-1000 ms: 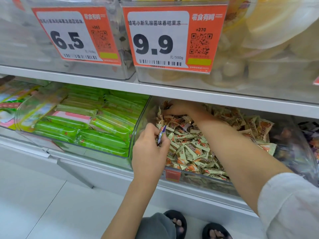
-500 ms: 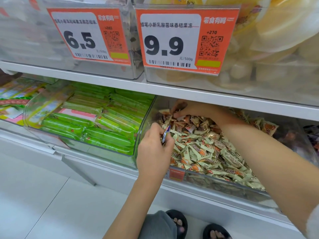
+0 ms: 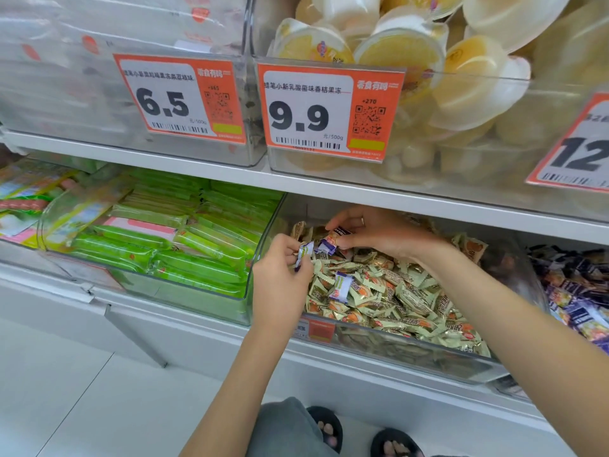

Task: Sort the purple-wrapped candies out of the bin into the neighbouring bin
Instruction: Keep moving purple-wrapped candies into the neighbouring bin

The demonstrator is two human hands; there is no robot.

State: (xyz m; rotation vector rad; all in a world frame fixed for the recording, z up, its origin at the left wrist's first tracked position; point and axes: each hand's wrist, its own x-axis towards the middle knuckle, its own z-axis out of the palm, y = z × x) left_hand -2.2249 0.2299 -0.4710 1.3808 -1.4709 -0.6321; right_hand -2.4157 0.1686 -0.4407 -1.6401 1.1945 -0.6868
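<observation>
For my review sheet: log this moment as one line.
left hand: holds purple candy | right hand: pinches purple candy | another loose in bin

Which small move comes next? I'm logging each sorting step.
Probably carry the purple candy pinched in the right hand over to the bin of purple candies on the right. The left hand already holds one; another lies loose.

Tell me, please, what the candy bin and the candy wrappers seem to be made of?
The candy bin looks like clear hard plastic: you see the candies through its glossy front wall. The beige wrappers look like thin plastic film with a metallic sheen, creased, with zigzag-cut ends. The purple-wrapped candy lying on the pile seems similar film, shiny, though foil lining cannot be ruled out.
</observation>
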